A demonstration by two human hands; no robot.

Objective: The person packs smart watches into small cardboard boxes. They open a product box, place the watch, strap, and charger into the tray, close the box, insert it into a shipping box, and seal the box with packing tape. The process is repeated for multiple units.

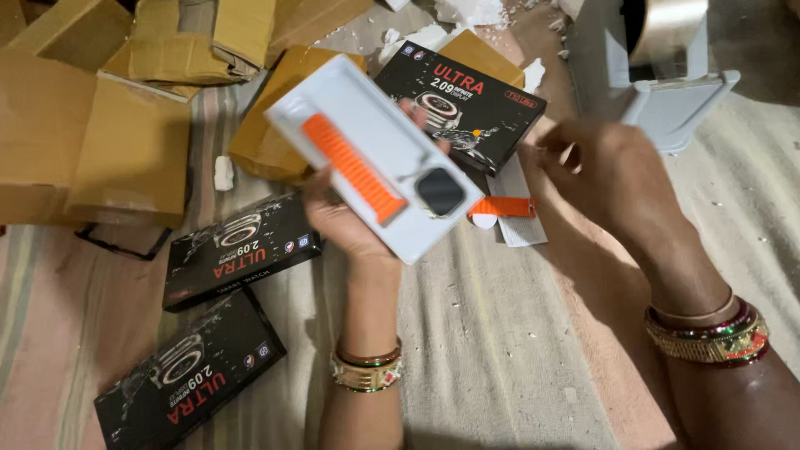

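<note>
My left hand (346, 221) holds up a white plastic tray (350, 108) from underneath, tilted. The tray carries an orange watch strap (352, 167) and a square black watch face (439, 191) at its lower right end. My right hand (608, 179) hovers to the right of the tray, fingers curled loosely with nothing visible in them, above a black printed box (492, 104). Just below that box, a second orange strap piece (502, 207) lies on a white paper leaflet (523, 229).
Two more black printed boxes (237, 250) (187, 375) lie on the striped cloth (483, 350) at left. Brown cardboard cartons (92, 125) fill the upper left. White foam bits (467, 12) lie at the top. A white stand (667, 92) sits upper right.
</note>
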